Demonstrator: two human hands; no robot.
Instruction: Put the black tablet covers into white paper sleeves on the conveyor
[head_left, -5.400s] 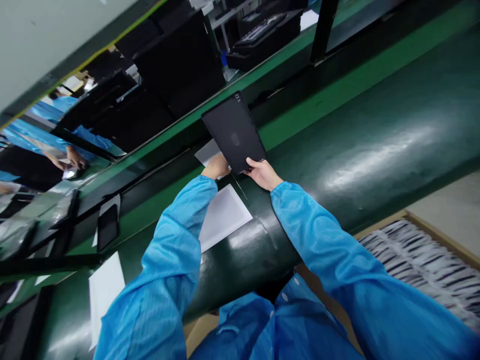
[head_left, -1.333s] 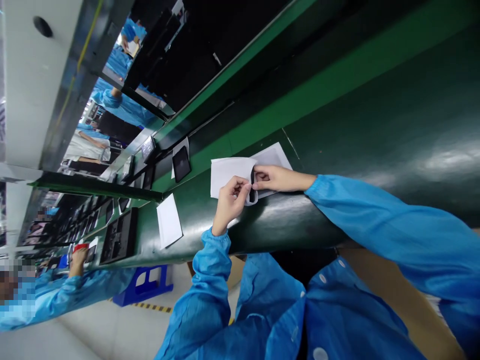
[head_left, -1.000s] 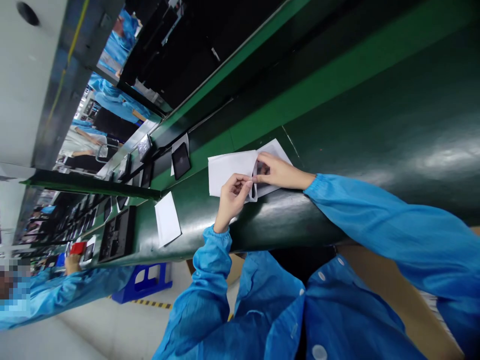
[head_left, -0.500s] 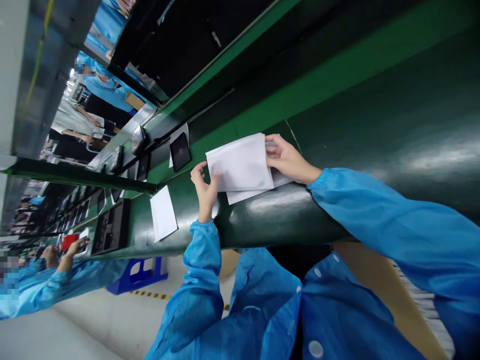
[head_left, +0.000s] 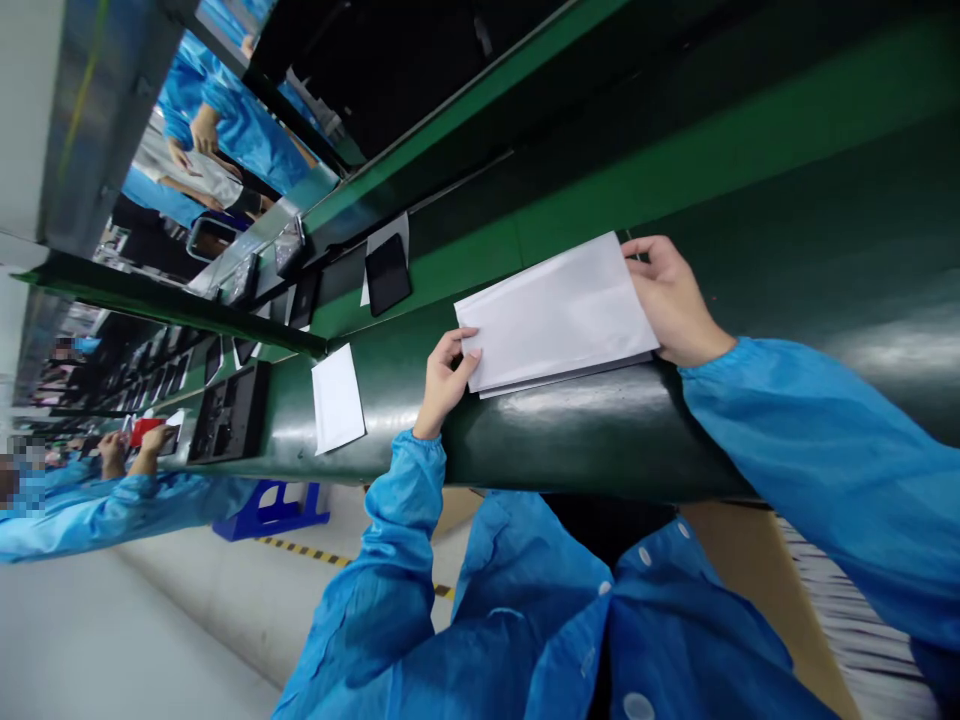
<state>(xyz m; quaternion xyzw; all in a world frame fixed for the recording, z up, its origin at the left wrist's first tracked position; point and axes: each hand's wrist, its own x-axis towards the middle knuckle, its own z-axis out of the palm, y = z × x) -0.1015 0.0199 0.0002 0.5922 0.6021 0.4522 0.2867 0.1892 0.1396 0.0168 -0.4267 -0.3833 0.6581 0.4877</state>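
Note:
A flat white sheet (head_left: 555,315), paper-like, lies lengthwise between my hands over the green work surface. It may be a sleeve; I cannot tell. A second layer shows as a thin strip under its near edge. My left hand (head_left: 450,375) pinches the left end, thumb on top. At the other end, my right hand (head_left: 671,300) grips the right edge, its fingers partly hidden behind it. Left of my hands, another white sheet (head_left: 337,398) rests flat. Beyond it, a black flat-screen device (head_left: 388,275) lies partly on a white sheet.
The green conveyor-like bench (head_left: 555,440) runs across the view. A black tray (head_left: 229,415) stands at left, under a slanting green post (head_left: 180,308). A co-worker's blue sleeve (head_left: 112,510) reaches in at far left. Near the floor is a blue stool (head_left: 274,512).
The white sheet now extends farther right, showing a longer face. My right hand has moved right with its edge; my left hand has closed onto the left end.

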